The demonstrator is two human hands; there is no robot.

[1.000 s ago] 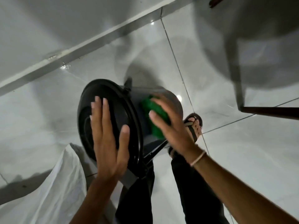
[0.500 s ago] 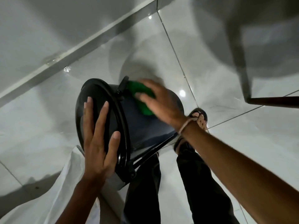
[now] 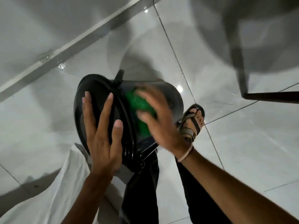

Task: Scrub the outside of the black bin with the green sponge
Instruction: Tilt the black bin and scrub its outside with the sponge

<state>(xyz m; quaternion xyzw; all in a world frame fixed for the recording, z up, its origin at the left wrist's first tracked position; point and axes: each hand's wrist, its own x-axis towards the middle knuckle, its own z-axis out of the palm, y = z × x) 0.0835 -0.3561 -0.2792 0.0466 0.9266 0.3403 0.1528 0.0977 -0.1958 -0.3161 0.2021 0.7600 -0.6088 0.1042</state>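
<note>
On floor tiles: 1 black bin (image 3: 169, 96) | 1 green sponge (image 3: 139, 104) | 2 hands: left hand (image 3: 103, 135), right hand (image 3: 161, 123)

The black bin (image 3: 171, 97) is a round plastic container with a smooth, slightly glossy side wall. It is tipped onto its side and held clear of the tiled floor, above the person's legs. Its wide circular end faces left; its narrower end points right. A raised double rim encircles the wide end, with a small black lug projecting from the top of that rim.

The green sponge (image 3: 139, 104) is a bright green pad, blurred in the head view. It lies flat against the outer side wall of the bin, just right of the rim, and is partly covered from the right.
</note>
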